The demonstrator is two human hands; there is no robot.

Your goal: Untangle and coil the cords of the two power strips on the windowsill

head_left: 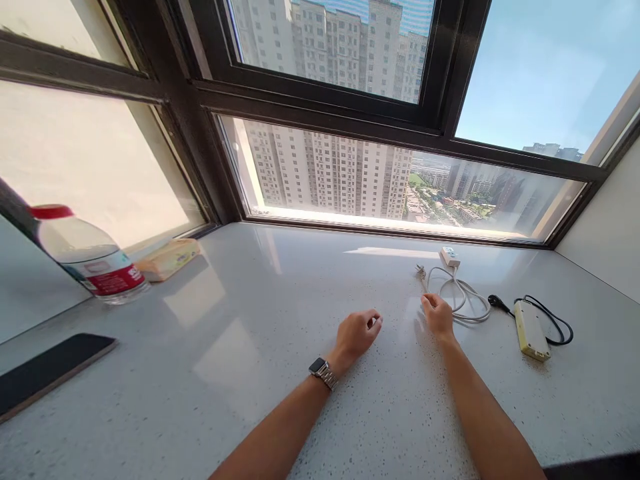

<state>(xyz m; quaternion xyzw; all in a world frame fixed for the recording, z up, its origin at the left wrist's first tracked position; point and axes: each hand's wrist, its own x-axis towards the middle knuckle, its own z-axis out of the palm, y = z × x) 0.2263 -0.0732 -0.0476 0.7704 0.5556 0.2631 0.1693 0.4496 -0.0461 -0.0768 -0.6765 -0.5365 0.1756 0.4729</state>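
Observation:
My right hand (438, 316) pinches the white cord of an extension lead just below its plug (421, 272), which points up toward the window. The rest of that white cord (473, 303) lies in loose loops to the right, leading to a small white socket block (450, 257) near the sill. My left hand (356, 333), with a watch (323, 373) on its wrist, rests above the counter to the left of the cord. Its fingers are curled in and no object shows in them.
A power strip (532, 331) with a black cord (563, 328) and black plug lies at the right. On the left stand a large red-capped bottle (93, 257), a tissue pack (170, 259) and a dark phone-like slab (53, 370). Windows border the pale speckled counter (280, 413).

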